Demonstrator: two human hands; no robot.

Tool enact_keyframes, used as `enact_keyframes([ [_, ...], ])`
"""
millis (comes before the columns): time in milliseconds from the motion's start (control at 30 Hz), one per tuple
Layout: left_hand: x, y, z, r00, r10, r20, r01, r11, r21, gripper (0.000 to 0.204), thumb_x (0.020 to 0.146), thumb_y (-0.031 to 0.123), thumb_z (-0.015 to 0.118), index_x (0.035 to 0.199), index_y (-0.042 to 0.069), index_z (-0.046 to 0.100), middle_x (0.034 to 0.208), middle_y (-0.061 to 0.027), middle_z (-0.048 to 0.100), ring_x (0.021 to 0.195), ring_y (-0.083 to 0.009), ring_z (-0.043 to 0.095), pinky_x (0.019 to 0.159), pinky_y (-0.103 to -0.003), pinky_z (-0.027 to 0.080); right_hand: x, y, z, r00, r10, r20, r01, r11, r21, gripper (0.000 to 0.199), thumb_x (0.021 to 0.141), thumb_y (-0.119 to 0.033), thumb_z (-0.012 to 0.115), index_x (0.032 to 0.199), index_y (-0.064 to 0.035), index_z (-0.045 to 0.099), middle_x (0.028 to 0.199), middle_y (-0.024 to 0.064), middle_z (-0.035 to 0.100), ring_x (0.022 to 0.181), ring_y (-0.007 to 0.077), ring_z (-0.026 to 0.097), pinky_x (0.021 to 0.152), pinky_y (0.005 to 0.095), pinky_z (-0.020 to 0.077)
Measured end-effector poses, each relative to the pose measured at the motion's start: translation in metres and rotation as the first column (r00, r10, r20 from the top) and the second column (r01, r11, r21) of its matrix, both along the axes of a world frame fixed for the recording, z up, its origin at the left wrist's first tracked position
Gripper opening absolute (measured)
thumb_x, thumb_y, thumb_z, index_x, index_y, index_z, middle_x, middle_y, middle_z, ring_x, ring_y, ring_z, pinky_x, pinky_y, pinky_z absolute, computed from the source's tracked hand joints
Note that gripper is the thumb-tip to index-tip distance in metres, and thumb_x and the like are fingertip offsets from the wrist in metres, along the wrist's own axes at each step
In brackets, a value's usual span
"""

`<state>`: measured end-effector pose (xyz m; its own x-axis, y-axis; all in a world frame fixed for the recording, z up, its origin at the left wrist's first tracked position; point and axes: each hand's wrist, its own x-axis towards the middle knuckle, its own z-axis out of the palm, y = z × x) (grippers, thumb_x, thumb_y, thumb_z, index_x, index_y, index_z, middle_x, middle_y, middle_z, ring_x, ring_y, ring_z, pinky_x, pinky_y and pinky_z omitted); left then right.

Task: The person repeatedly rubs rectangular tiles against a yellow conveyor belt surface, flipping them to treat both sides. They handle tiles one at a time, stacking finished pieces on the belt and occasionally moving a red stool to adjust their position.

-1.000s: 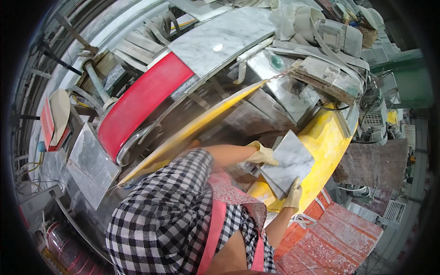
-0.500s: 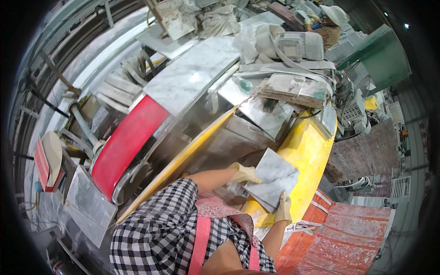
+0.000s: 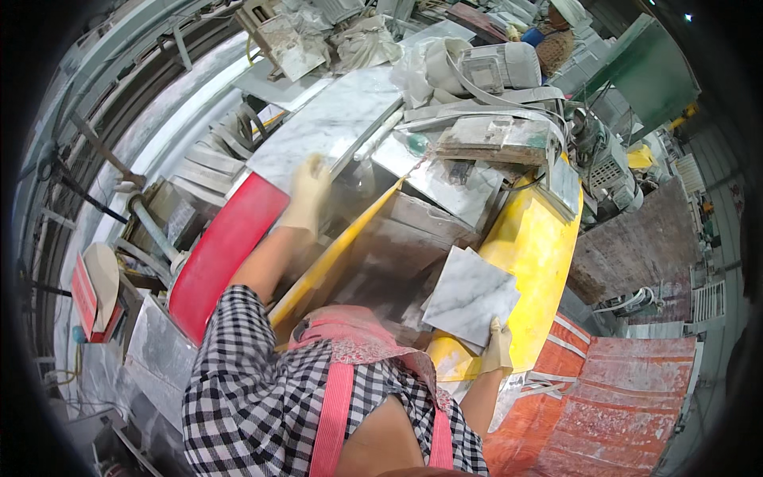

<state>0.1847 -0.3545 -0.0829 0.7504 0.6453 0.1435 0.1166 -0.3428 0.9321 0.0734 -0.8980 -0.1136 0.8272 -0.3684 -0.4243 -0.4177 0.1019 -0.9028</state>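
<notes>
My right hand (image 3: pixel 497 347), in a pale glove, grips the lower right edge of a square grey-veined marble tile (image 3: pixel 470 296), thumb on its face. The tile is tilted and held against the yellow sheet; the fingers behind it are hidden. My left hand (image 3: pixel 308 195), gloved alike, is raised and stretched out over the near end of a white marble slab (image 3: pixel 338 111), beside the red panel (image 3: pixel 230 258). Its fingers are somewhat blurred by motion, and nothing shows in them. Whether it touches the slab I cannot tell.
A yellow-edged board (image 3: pixel 342 246) runs slantwise beside a dusty grey trough (image 3: pixel 389 254). A yellow sheet (image 3: pixel 534 278) curves along the right. Behind stand a dusty motor (image 3: pixel 501 65) and stacked boards (image 3: pixel 497 143). A person in a pale hat (image 3: pixel 569 11) is at the far right.
My left hand has left the tile and swung up and left to the marble slab. The right hand still holds the tile, which has shifted slightly left. The view has turned a little.
</notes>
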Motion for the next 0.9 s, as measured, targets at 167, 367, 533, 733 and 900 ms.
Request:
enact_keyframes([
  [167,-0.057,0.073,0.002,0.966,0.260,-0.007,-0.260,0.962,-0.078,0.052,0.096,0.022,0.063,0.140,-0.003,0.051,0.136,-0.0175,0.060,0.120,-0.0261,0.060,0.099,-0.037,0.050,0.005,0.002,-0.005,0.996,-0.029,0.079,0.020,0.993,0.114,0.049,0.099,-0.024,0.068,0.135,0.0034,0.050,0.122,0.0136,0.064,0.109,0.0250,0.064,0.091,0.0403,0.0576],
  [367,-0.112,0.041,-0.007,0.996,0.001,-0.086,-0.063,0.690,-0.721,0.043,0.101,0.020,0.059,0.136,-0.002,0.048,0.120,-0.0154,0.063,0.099,-0.0216,0.067,0.083,-0.032,0.057,0.002,-0.002,-0.005,0.985,0.110,0.133,-0.123,0.988,0.096,0.049,0.100,-0.029,0.066,0.134,0.0023,0.051,0.123,0.0145,0.064,0.106,0.0260,0.066,0.089,0.0402,0.0588],
  [533,-0.100,0.038,-0.014,0.966,-0.228,-0.123,0.122,0.820,-0.560,0.031,0.105,0.025,0.052,0.123,-0.001,0.050,0.114,-0.0146,0.058,0.103,-0.0240,0.065,0.095,-0.036,0.055,0.001,0.004,0.000,0.996,0.016,0.087,-0.019,0.999,0.037,0.062,0.097,-0.030,0.070,0.142,0.0050,0.045,0.131,0.0183,0.060,0.111,0.0284,0.063,0.090,0.0406,0.0575],
  [733,-0.071,0.039,-0.009,0.983,0.161,-0.086,-0.143,0.388,-0.910,0.029,0.098,0.028,0.062,0.100,0.003,0.048,0.074,-0.0064,0.054,0.073,-0.0272,0.068,0.063,-0.031,0.061,0.001,0.011,0.005,1.000,-0.029,0.006,0.030,0.991,-0.129,0.055,0.099,-0.033,0.066,0.133,0.0081,0.053,0.123,0.0153,0.064,0.106,0.0246,0.062,0.092,0.0363,0.0516],
  [900,-0.061,0.051,-0.025,0.916,0.370,-0.155,-0.247,0.216,-0.945,0.036,0.096,0.036,0.063,0.081,0.008,0.047,0.074,-0.0063,0.056,0.063,-0.0199,0.064,0.051,-0.028,0.057,0.003,0.012,0.005,0.998,-0.018,-0.054,0.001,0.955,-0.298,0.069,0.097,-0.035,0.067,0.141,0.0127,0.046,0.142,0.0232,0.055,0.127,0.0303,0.055,0.107,0.0380,0.0430],
])
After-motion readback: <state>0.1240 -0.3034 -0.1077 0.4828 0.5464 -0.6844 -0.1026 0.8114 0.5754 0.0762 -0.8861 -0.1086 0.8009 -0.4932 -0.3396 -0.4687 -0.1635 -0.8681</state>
